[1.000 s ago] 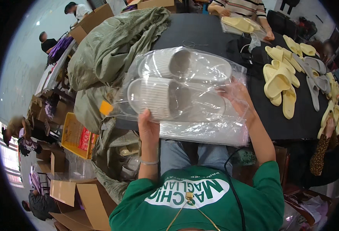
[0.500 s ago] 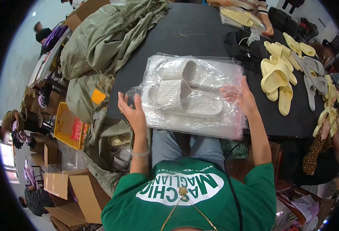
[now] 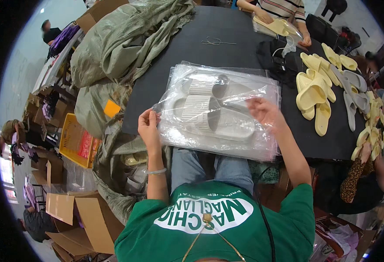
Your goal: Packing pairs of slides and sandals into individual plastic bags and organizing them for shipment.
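A pair of light grey slide sandals (image 3: 232, 124) lies inside a clear plastic bag (image 3: 264, 146) in front of me. The bag rests on a stack of similar clear bags, close to the table's near edge. At the bag's left edge, my left hand (image 3: 149, 125) is closed, pinching the plastic film between thumb and fingers. My right hand (image 3: 268, 115) is over the right part of the bag, by the sandals' heel ends. Its fingers look loosely bent and apart from the thumb, slightly blurred; I make out nothing held in them.
The black table (image 3: 218, 26) holds yellow slides (image 3: 310, 94) and grey slides (image 3: 351, 100) on the right, with a thin wire (image 3: 218, 42) farther back. Opposite, a co-worker's hand (image 3: 305, 40) holds bagged yellow slides. Left are green-grey sacks (image 3: 113, 48), a yellow crate (image 3: 72, 139) and cardboard boxes (image 3: 98, 222).
My left hand has gone from spread fingers to a pinch on the bag's left edge. My right hand has moved left from the right edge to over the bag, its fingers now bent.
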Demonstrator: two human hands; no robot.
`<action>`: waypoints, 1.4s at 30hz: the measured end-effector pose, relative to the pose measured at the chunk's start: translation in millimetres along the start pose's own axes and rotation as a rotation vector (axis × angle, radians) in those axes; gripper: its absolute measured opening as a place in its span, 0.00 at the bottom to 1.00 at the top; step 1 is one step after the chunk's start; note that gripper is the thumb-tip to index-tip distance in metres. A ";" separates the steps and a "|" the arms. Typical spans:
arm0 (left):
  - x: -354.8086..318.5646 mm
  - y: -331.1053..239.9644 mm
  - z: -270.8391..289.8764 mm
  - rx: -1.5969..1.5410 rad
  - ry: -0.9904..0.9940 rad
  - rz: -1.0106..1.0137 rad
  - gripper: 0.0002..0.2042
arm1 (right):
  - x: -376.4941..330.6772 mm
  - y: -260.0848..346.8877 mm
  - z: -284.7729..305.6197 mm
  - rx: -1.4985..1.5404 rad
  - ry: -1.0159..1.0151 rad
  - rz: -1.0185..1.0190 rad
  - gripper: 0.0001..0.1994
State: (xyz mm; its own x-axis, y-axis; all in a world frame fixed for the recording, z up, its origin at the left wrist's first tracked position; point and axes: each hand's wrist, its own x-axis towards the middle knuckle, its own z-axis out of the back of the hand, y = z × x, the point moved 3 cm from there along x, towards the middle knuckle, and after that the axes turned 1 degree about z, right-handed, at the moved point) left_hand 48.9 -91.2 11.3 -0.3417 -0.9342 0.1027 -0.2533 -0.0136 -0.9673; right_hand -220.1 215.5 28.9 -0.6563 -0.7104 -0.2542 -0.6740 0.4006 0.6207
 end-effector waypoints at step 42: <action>-28.5 13.1 -68.6 1.278 0.937 -0.451 0.44 | 9.5 36.0 -10.7 -2.061 0.419 0.581 0.14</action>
State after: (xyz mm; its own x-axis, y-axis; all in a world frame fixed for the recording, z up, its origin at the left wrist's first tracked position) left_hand -6.8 -40.3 11.7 -0.9664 -0.2524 0.0478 0.2237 -0.9183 -0.3267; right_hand -247.0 217.0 56.7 -0.3121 -0.9370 0.1570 0.9131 -0.2501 0.3221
